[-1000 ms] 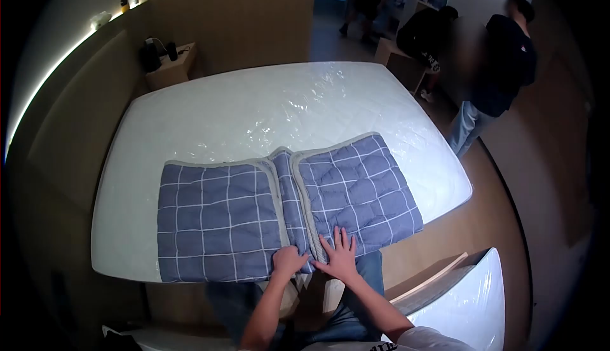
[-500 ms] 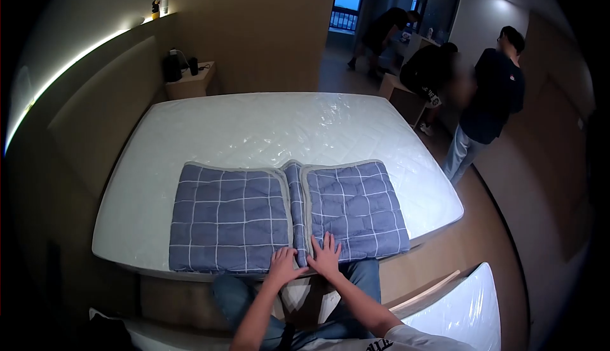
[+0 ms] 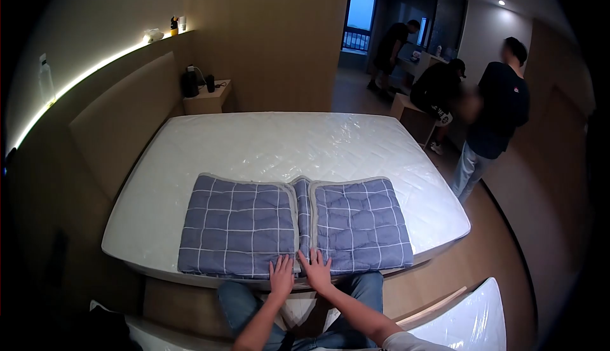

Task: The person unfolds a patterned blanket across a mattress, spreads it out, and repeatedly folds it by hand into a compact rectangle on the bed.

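Head view: blue-grey quilted blanket with white grid lines and grey piping point(image 3: 241, 227), folded, is pressed at its near edge on the shiny plastic-wrapped white mattress point(image 3: 273, 144) by left hand point(image 3: 281, 276) and right hand point(image 3: 316, 271), fingers slightly apart.

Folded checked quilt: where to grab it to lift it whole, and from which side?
Probably the outer side folds of the quilt, one hand from the left, one from the right, fingers underneath. It lies flat on the mattress, both panels turned in toward the middle; the grey-trimmed inner edges look loose and would likely open if pulled.
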`<state>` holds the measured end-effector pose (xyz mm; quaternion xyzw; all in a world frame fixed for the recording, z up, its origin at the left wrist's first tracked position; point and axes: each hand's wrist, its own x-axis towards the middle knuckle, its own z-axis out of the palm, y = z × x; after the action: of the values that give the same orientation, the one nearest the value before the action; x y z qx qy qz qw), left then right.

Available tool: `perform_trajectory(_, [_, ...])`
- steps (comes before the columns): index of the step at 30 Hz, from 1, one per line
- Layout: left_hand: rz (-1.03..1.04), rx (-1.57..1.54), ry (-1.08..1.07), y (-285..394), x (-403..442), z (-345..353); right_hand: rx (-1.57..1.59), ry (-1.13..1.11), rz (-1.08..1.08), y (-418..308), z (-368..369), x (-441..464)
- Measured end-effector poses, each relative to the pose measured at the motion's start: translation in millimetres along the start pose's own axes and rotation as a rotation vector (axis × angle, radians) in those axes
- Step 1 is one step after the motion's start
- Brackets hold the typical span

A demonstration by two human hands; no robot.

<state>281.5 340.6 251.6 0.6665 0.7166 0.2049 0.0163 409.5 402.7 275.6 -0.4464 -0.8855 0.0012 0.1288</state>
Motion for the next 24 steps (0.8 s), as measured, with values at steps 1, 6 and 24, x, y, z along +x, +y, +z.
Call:
perform_trajectory(1, [-0.011, -0.027, 0.013, 3, 2, -3, 0.017, -0.006, -0.001, 1, -1, -2])
perform_trajectory(6, [0.013, 0.023, 0.009, 17, -2, -26, 0.343, -0.016, 0.065, 19, -10, 14])
perform_trajectory(24, [-0.207, 0.080, 0.105, 47, 15, 23, 0.285, 0.084, 0.081, 8, 0, 4])
